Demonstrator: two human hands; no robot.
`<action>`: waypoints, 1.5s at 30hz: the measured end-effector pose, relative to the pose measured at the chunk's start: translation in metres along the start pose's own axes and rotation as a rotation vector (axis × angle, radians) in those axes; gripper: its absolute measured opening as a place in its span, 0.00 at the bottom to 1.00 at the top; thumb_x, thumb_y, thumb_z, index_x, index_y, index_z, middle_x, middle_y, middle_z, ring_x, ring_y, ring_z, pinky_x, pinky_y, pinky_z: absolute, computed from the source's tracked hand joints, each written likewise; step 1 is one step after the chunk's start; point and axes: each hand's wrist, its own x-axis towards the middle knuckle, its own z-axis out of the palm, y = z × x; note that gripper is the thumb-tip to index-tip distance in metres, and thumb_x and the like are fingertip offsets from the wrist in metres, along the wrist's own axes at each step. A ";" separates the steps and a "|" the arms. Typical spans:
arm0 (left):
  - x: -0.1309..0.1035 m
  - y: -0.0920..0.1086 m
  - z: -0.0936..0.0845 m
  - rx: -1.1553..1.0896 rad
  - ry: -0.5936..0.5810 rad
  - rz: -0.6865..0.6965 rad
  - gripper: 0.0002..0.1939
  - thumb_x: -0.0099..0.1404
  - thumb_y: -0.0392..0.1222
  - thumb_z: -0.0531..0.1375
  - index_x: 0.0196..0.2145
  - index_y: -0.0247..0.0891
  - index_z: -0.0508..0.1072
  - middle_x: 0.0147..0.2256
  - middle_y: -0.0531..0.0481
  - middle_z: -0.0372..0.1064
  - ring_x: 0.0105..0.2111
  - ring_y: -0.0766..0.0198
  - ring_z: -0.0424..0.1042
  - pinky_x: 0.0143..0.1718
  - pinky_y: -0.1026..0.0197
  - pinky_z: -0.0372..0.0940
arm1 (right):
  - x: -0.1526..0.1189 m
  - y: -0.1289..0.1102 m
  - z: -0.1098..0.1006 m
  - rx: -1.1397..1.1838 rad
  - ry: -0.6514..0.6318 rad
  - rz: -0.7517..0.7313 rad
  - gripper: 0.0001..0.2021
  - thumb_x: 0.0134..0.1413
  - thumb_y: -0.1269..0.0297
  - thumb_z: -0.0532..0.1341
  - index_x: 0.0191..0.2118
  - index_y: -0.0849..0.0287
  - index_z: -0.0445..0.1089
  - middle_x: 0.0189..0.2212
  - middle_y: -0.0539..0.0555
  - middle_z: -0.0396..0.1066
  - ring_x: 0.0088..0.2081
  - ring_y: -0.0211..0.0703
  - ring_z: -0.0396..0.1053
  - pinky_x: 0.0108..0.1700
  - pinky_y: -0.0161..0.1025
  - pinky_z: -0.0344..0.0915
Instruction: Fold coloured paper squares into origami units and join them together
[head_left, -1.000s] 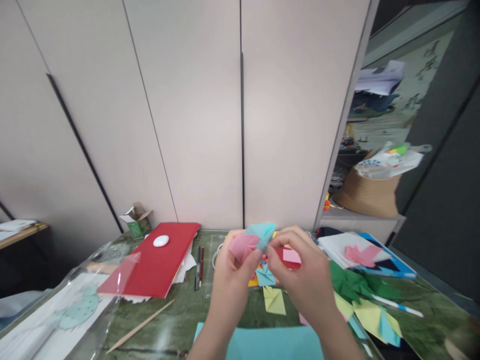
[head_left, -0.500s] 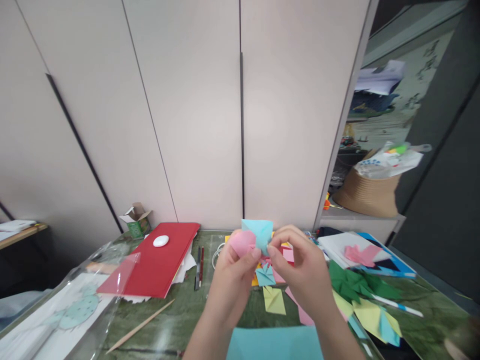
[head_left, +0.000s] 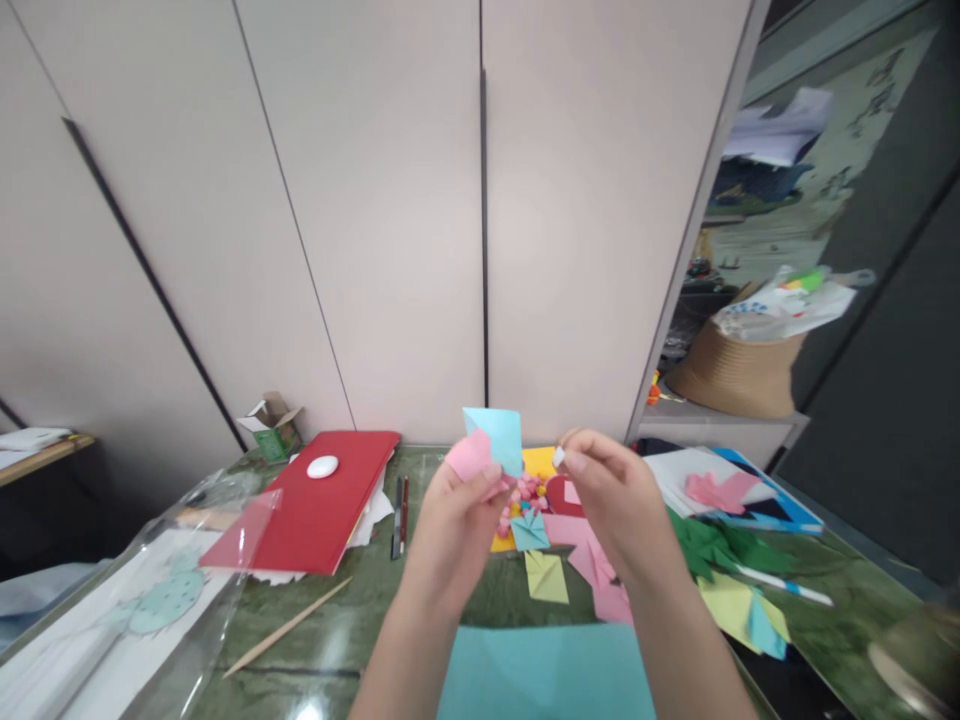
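Pinched in my left hand [head_left: 463, 520] are a pink paper piece [head_left: 470, 455] and a light blue paper piece [head_left: 504, 440], which overlap. My right hand [head_left: 615, 495] is a short way to the right, its thumb and forefinger closed on a small white piece [head_left: 559, 457]. Beyond and below the hands lie small pink and yellow pieces [head_left: 529, 490], a folded blue paper [head_left: 531, 530], a folded yellow paper [head_left: 547, 577] and pink papers [head_left: 592, 565]. A large light blue sheet [head_left: 546, 672] lies nearest me, between my forearms.
On the left are a red folder [head_left: 300, 510] with a white oval object [head_left: 322, 467], a wooden stick [head_left: 289, 627], pens [head_left: 400, 517] and a clear plastic sleeve [head_left: 165, 600]. Green paper leaves [head_left: 724, 550] and a white-blue marker [head_left: 784, 585] lie at right.
My right hand has parted from the papers and moved right, with the small white piece now showing in its fingertips. My left hand has shifted slightly left with the papers.
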 end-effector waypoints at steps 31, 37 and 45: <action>0.006 -0.001 -0.008 0.156 0.050 0.118 0.05 0.56 0.32 0.62 0.32 0.37 0.72 0.29 0.53 0.69 0.31 0.69 0.67 0.38 0.66 0.63 | 0.031 0.081 -0.104 -1.506 -0.041 0.584 0.10 0.46 0.67 0.55 0.34 0.58 0.73 0.33 0.61 0.75 0.39 0.53 0.71 0.33 0.40 0.58; 0.005 -0.002 -0.005 0.177 0.024 0.111 0.05 0.56 0.32 0.62 0.32 0.37 0.70 0.30 0.51 0.69 0.32 0.68 0.67 0.38 0.65 0.64 | 0.031 0.085 -0.105 -1.504 -0.079 0.606 0.13 0.52 0.65 0.53 0.39 0.57 0.73 0.36 0.62 0.75 0.39 0.54 0.72 0.34 0.42 0.59; 0.005 -0.002 -0.005 0.200 0.024 0.108 0.05 0.56 0.33 0.62 0.32 0.37 0.72 0.30 0.51 0.70 0.31 0.68 0.67 0.38 0.65 0.63 | 0.029 0.088 -0.075 -1.400 -0.367 0.519 0.15 0.53 0.65 0.59 0.48 0.55 0.68 0.44 0.57 0.71 0.47 0.49 0.68 0.43 0.43 0.62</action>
